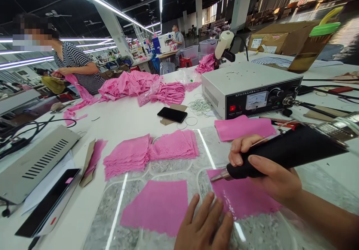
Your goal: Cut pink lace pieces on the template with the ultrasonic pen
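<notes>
My right hand [269, 171] grips a thick black ultrasonic handpiece [283, 151], its fingers wrapped round the body. The metal tip of the handpiece touches the upper left edge of a pink fabric piece [246, 199] under a clear, shiny sheet or template. My left hand [203, 223] lies flat with fingers spread, between that piece and a second pink fabric piece [159, 205] to its left. Both pieces are on a grey marbled board [112, 209] with pale outlines. Behind them sit two stacks of cut pink fabric [127, 152], side by side.
A grey control box [249, 89] with a dial stands behind, cabled to the handpiece. Near it are a folded pink cloth [242, 127], a black phone [172, 114] and a bottle [315, 46]. Another grey box [39, 164] stands left. A co-worker [80, 64] handles pink fabric.
</notes>
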Demonstrator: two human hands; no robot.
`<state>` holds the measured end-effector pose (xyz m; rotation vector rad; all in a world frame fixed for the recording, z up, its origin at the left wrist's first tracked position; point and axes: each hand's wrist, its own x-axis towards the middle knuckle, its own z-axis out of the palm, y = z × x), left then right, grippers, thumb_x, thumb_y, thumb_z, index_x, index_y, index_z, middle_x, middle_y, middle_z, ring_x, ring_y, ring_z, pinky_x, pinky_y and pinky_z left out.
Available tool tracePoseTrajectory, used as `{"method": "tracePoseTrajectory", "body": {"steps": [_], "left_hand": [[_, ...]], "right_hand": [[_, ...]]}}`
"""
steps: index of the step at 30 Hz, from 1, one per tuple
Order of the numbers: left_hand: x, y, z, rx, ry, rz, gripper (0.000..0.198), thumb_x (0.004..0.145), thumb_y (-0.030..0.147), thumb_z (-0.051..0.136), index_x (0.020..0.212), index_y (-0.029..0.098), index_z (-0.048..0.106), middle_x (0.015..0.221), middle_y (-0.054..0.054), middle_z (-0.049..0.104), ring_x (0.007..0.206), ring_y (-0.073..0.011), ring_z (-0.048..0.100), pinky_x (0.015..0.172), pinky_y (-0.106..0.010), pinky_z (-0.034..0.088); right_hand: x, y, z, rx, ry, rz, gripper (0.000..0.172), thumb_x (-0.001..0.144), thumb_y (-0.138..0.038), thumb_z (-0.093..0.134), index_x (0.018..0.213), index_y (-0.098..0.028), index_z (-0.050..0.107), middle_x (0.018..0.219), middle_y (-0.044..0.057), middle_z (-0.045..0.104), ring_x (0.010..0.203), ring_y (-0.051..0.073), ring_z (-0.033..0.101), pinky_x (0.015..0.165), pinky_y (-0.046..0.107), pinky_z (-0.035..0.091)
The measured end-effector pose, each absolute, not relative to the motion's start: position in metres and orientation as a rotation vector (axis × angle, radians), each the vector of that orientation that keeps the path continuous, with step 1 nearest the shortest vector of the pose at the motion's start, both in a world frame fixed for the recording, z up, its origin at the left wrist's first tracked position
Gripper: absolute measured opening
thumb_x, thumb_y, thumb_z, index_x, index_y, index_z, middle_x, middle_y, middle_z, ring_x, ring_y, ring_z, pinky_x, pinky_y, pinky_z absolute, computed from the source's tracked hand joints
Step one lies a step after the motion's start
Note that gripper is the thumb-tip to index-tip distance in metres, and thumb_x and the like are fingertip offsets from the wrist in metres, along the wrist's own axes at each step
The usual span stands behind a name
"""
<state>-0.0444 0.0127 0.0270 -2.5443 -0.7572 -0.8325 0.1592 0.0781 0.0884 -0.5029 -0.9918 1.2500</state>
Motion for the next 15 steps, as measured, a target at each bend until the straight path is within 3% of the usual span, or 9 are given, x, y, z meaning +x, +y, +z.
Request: {"method": "tracePoseTrajectory", "body": {"steps": [6, 11, 15], "left_hand": [[-0.035, 0.013, 0.019, -2.466, -0.820, -1.147, 0.055, 0.104, 0.049, 0.026, 0.101, 0.019, 0.072, 0.104, -0.002, 0.075, 0.136, -0.0196, 0.045, 0.121, -0.043, 0.018], [-0.047, 0.012, 0.027, -2.571, -0.732, -0.847, 0.037, 0.105, 0.029, 0.034, 0.115, 0.022, 0.068, 0.119, 0.001, 0.070, 0.130, -0.0192, 0.051, 0.121, -0.043, 0.015], [-0.053, 0.012, 0.031, -2.574, -0.712, -0.795, 0.036, 0.104, 0.032, 0.035, 0.115, 0.023, 0.069, 0.120, 0.001, 0.069, 0.125, -0.0193, 0.056, 0.121, -0.044, 0.016]], "right_hand": [[0.161, 0.079, 0.091, -0.528, -1.086, 1.218, 0.007, 0.082, -0.028, 0.072, 0.082, -0.024, 0.066, 0.081, 0.001, 0.059, 0.064, 0.015, 0.059, 0.058, 0.032, 0.054], [0.164, 0.076, 0.095, -0.500, -0.999, 1.294, 0.009, 0.078, -0.030, 0.074, 0.082, -0.024, 0.068, 0.080, 0.001, 0.058, 0.061, 0.014, 0.058, 0.054, 0.029, 0.053], [0.169, 0.071, 0.095, -0.493, -0.988, 1.344, 0.010, 0.078, -0.030, 0.073, 0.083, -0.023, 0.068, 0.080, 0.002, 0.059, 0.060, 0.013, 0.058, 0.053, 0.027, 0.055]]}}
